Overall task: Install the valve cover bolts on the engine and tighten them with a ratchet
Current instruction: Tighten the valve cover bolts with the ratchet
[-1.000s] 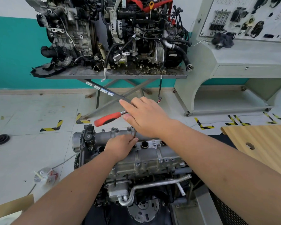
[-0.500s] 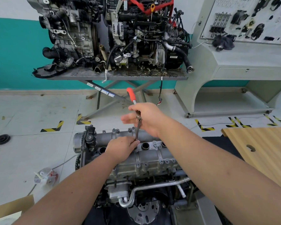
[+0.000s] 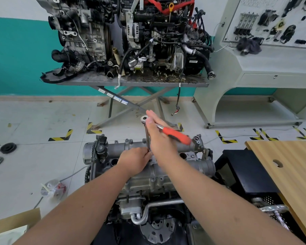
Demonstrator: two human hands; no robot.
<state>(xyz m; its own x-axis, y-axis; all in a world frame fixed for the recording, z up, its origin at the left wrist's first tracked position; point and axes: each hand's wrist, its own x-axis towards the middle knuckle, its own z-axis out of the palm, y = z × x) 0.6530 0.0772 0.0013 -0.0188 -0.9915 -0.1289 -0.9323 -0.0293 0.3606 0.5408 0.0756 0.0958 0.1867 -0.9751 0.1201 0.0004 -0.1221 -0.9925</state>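
Ratchet [image 3: 173,134] upright on the valve cover [image 3: 166,174].
Your right hand [image 3: 159,138] pushes it flat-fingered; your left hand [image 3: 134,160] grips its extension [image 3: 147,138].

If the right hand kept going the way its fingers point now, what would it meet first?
The right hand points up and away, past the ratchet head. Beyond that, probably the crossed legs of the metal stand, though depth is unclear.

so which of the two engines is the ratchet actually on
The near engine at the bottom of the view, under both hands. The ratchet with its red handle stands on its top; the bigger engine on the stand by the wall is untouched.
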